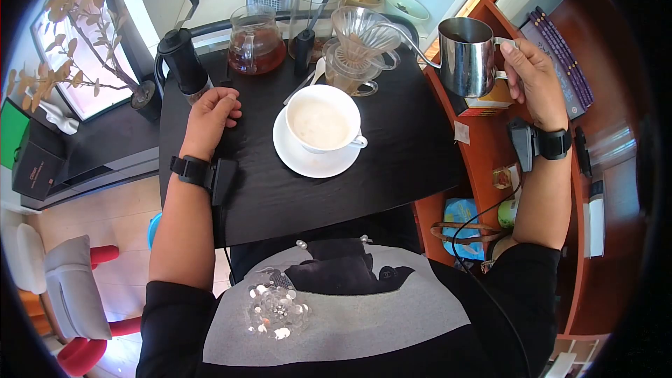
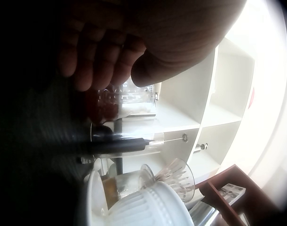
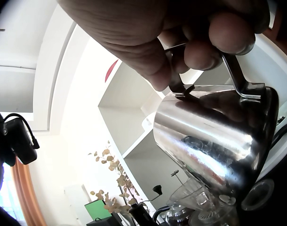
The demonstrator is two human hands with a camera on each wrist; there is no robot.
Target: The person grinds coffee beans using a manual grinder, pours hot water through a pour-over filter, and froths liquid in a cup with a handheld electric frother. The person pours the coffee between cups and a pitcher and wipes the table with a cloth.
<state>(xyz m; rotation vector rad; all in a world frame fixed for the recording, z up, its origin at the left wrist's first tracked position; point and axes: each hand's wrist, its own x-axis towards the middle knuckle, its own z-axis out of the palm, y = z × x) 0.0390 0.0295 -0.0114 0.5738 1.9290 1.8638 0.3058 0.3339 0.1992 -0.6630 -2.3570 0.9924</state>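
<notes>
My right hand (image 1: 537, 84) grips the handle of a shiny steel gooseneck kettle (image 1: 467, 68), raised at the table's right side with its spout pointing left toward the glass dripper (image 1: 360, 28). In the right wrist view, fingers and thumb wrap the handle above the kettle's polished body (image 3: 209, 136). My left hand (image 1: 210, 117) rests at the table's left, fingers loosely curled and holding nothing, beside the black hand grinder (image 1: 180, 61). Between the hands, a white cup (image 1: 339, 148) of pale frothy drink stands on a white saucer (image 1: 295, 159).
Behind the cup are a glass server (image 1: 257, 59) with reddish-brown liquid, a black-handled frother (image 1: 304, 47), a spoon (image 1: 318, 70) and a glass jug (image 1: 343, 78) under the dripper. A wooden shelf (image 1: 483, 203) flanks the right side. A potted plant (image 1: 143, 98) stands left.
</notes>
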